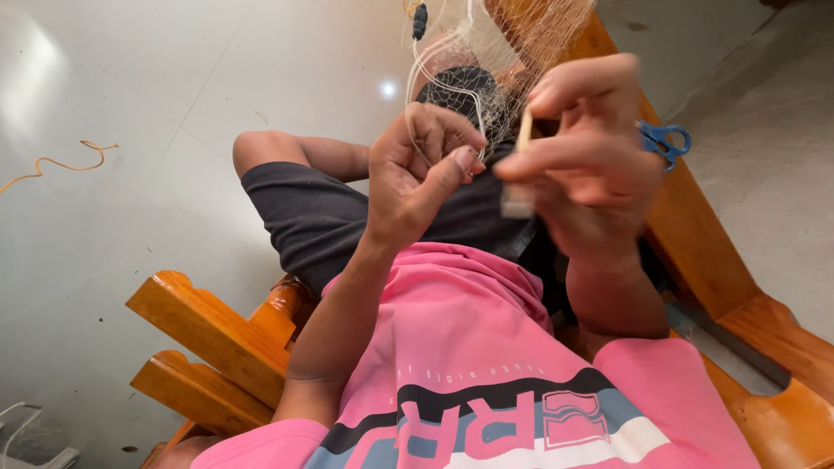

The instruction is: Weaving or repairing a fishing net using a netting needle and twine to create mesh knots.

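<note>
Pale netting [486, 52] pinched in left hand [417, 165], wooden needle [521, 165] gripped by right hand [591, 148]

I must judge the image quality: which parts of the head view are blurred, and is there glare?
Head view: the right hand and its pale wooden stick are motion-blurred; the left hand is sharper; a small glare spot shines on the grey floor.

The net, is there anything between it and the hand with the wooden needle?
Nothing visible stands in the way. The right hand pinches the wooden needle right beside the net, whose strands the left hand already grips. The blue scissors lie off to the side on the wooden chair.
</note>
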